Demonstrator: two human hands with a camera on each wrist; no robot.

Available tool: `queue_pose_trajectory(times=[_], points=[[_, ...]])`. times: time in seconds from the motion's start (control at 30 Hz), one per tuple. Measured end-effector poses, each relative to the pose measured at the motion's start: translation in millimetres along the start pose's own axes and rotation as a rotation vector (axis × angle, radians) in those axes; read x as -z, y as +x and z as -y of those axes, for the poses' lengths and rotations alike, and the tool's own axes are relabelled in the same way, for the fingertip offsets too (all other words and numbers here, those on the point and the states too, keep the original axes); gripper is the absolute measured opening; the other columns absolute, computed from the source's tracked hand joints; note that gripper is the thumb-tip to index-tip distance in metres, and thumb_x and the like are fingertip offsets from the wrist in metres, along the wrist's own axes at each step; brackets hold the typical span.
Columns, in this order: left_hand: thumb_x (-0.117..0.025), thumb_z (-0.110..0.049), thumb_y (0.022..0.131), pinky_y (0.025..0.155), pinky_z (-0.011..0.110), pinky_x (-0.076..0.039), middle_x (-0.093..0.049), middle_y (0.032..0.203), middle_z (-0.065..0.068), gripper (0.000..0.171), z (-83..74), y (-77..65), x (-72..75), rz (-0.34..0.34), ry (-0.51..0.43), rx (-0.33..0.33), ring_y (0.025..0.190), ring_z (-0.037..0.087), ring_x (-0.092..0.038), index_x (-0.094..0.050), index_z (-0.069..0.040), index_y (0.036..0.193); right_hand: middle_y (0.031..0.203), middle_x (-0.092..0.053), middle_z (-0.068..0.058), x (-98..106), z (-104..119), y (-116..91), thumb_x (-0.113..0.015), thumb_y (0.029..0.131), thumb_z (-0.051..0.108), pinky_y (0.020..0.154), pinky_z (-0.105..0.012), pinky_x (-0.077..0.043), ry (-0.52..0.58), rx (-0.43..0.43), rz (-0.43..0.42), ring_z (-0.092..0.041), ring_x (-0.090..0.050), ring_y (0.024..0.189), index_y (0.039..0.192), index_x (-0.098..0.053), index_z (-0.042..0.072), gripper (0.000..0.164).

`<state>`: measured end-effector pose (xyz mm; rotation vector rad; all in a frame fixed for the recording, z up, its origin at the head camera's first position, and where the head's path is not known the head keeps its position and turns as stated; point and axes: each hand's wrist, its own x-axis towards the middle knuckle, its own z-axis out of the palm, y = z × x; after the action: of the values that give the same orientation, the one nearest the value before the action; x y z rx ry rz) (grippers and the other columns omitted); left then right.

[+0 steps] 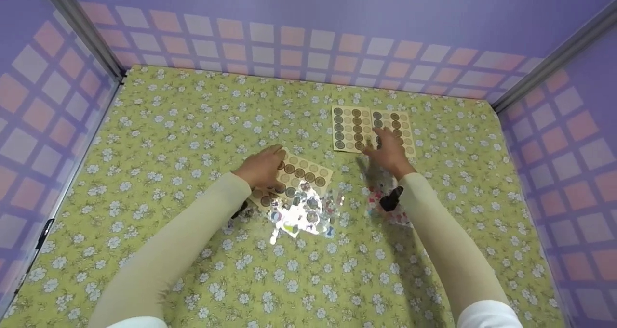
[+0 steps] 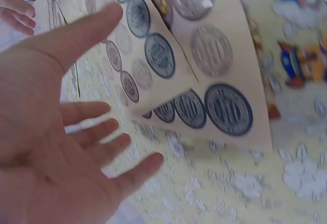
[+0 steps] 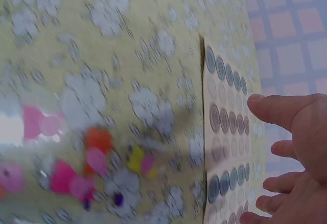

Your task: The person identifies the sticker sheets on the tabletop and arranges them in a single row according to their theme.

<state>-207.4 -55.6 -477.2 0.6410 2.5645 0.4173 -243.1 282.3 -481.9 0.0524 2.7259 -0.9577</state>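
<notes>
My left hand (image 1: pixel 261 168) is over the left edge of a cream sheet of round stickers (image 1: pixel 311 177), its fingers spread. Seen from the left wrist, the thumb (image 2: pixel 97 32) stretches across this sheet, which overlaps another sheet of round stickers (image 2: pixel 240 65); whether the hand touches them I cannot tell. Farther right, my right hand (image 1: pixel 389 154) reaches over two cream sheets (image 1: pixel 340 125) lying side by side, with rows of grey, brown and pale round stickers. From the right wrist, its fingers look spread and nothing is between them.
Shiny clear sticker sheets (image 1: pixel 313 217) with colourful figures lie in front of the left sheets. Another clear sheet (image 1: pixel 373 200) with pink and red figures is below the right wrist. A floral yellow cloth (image 1: pixel 193 116) covers the table; checked purple walls (image 1: pixel 289 48) surround it.
</notes>
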Motion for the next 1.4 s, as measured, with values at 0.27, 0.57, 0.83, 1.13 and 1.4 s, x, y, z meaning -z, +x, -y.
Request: queue_pose_trajectory(times=[0.27,0.57,0.83,1.13,1.4], points=[[-0.082,-0.012,0.075,0.117,0.058,-0.023,-0.004,0.165,0.003,0.106,3.5,-0.4,3.9,0.097,0.042,-0.023,0.152,0.03,-0.005,-0.014,-0.02,0.157,0.162,-0.008,-0.021,-25.3,27.3,-14.0,-0.067,0.091,0.023,0.11,-0.052,-0.038,0.011,0.105,0.064,-0.04,-0.032,0.142,0.152,-0.03,0.008,0.073],[-0.08,-0.002,0.071,0.117,0.054,-0.025,-0.008,0.164,0.002,0.11,1.2,0.4,5.0,0.141,0.05,-0.035,0.152,0.029,-0.007,-0.015,-0.025,0.157,0.163,-0.008,-0.016,-49.1,56.9,-27.2,-0.071,0.088,0.027,0.114,-0.049,-0.034,-0.002,0.169,0.156,-0.035,-0.033,0.142,0.153,-0.029,0.013,0.078],[-0.083,-0.002,0.07,0.113,0.053,-0.033,-0.029,0.158,0.005,0.108,-2.6,1.3,1.8,0.036,0.029,-0.034,0.143,0.031,-0.031,-0.021,-0.025,0.155,0.16,-0.024,-0.013,-66.6,67.6,-31.0,-0.069,0.09,0.022,0.116,-0.046,-0.032,-0.009,0.205,0.233,-0.031,-0.029,0.146,0.152,-0.03,0.01,0.073],[-0.084,-0.017,0.075,0.109,0.053,-0.038,-0.047,0.147,0.007,0.095,-1.2,-2.0,-1.0,-0.125,0.129,-0.135,0.135,0.03,-0.043,-0.03,-0.019,0.153,0.152,-0.039,-0.011,-73.3,70.8,-29.2,-0.068,0.091,0.027,0.104,-0.045,-0.046,0.066,0.159,0.284,-0.029,-0.047,0.133,0.152,-0.03,0.014,0.073],[-0.08,-0.018,0.08,0.104,0.047,-0.045,-0.044,0.147,0.01,0.087,1.1,-2.7,-1.1,-0.223,0.045,-0.16,0.131,0.031,-0.047,-0.031,-0.017,0.152,0.119,-0.057,-0.01,-75.2,73.6,-28.4,-0.069,0.09,0.016,0.077,-0.034,-0.05,0.178,0.186,0.23,-0.021,-0.058,0.091,0.138,-0.051,0.014,0.051]])
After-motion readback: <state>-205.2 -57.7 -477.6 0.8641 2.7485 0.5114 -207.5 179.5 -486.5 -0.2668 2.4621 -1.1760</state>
